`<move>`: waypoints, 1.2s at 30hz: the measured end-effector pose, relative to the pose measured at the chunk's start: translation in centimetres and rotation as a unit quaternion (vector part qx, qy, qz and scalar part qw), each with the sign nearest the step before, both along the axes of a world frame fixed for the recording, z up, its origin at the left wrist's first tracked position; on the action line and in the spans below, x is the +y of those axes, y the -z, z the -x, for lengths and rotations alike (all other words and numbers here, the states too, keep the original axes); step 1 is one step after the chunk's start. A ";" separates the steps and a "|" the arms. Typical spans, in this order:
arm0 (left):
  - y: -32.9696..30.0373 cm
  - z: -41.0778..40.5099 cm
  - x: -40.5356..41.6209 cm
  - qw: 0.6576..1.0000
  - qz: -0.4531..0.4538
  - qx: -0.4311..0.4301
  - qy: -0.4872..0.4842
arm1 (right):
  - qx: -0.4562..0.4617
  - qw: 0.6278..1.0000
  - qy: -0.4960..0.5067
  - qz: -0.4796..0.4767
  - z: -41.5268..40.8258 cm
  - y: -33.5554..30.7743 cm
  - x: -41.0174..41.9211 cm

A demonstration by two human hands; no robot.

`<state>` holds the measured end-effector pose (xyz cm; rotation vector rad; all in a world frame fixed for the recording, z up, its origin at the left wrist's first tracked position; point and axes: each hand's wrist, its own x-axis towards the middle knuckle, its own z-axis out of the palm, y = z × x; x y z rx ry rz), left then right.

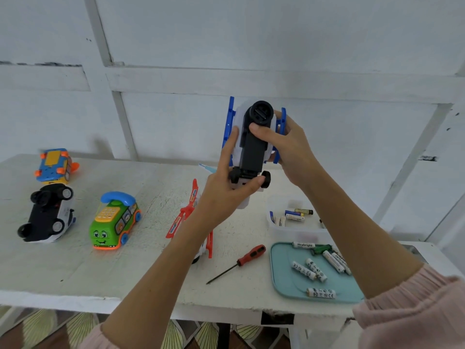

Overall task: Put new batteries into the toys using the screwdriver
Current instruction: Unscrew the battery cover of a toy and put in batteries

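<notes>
Pink fabric sleeves (412,308) sit nearest the lens at the bottom corners; the left one is largely cut off by the frame edge. Both forearms reach up over the white painted table (75,268), whose front edge is chipped.

Held above the table is the white toy helicopter with blue skids and black underside (253,147), belly toward the camera. The left hand (221,190) grips its lower end, thumb curled just beside the small black wheels, index finger laid straight along the white shell. The right hand (289,144) grips the opposite side, thumb pressed on the black belly panel; its other fingers wrap behind the body and are hidden. The rotor side cannot be seen.

A second toy helicopter with red skids and rotor (191,215) lies on the table, mostly covered by the left forearm. At left lie an overturned black-and-white toy car (47,215), a green toy bus with a blue telephone handset (114,220), and an overturned blue-and-orange toy (55,165), blurred.

At right, a teal flat tray (284,278) carries loose white batteries (315,269) and a green item, partly hidden by the right forearm. Behind it, a clear plastic tub (274,222) holds assorted batteries. The red-handled screwdriver (237,263) lies untouched on the table just left of the tray.
</notes>
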<state>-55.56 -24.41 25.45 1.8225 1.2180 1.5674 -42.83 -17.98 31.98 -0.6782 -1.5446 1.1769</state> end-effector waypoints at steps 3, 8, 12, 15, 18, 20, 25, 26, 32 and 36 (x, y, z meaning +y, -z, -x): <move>0.5 -0.2 0.3 1.000 -0.014 -0.015 0.004 | 0.001 0.999 -0.048 -0.004 -0.4 -0.1 0.1; 0.8 -0.7 0.2 0.998 -0.035 -0.047 -0.010 | -0.035 0.995 -0.094 -0.013 -1.4 0.3 0.1; 1.3 -0.2 0.7 0.998 -0.049 -0.036 -0.028 | -0.067 0.996 -0.060 0.005 -2.7 2.6 0.1; 1.8 0.4 0.8 0.997 -0.056 -0.027 -0.036 | -0.094 0.995 -0.002 0.023 -3.6 5.7 0.1; 2.0 1.1 0.7 0.997 -0.058 -0.026 -0.045 | -0.216 0.976 0.011 -0.023 -4.0 9.2 0.0; 2.2 1.4 0.7 0.997 -0.060 -0.012 -0.053 | -0.321 0.944 -0.029 -0.075 -3.7 11.5 -0.5; 3.0 1.7 0.5 0.997 -0.057 -0.013 -0.060 | -0.473 0.862 -0.108 -0.147 -2.4 16.6 -1.2; 3.1 1.8 0.6 0.996 -0.058 -0.009 -0.064 | -0.502 0.839 -0.117 -0.171 -2.2 17.2 -1.1; 3.0 2.3 0.6 0.994 -0.072 0.019 -0.077 | -0.544 0.794 -0.118 -0.244 -1.7 18.6 -1.0; 2.8 3.0 1.0 0.993 -0.077 0.031 -0.087 | -0.463 0.864 -0.095 -0.174 -2.2 17.2 -1.1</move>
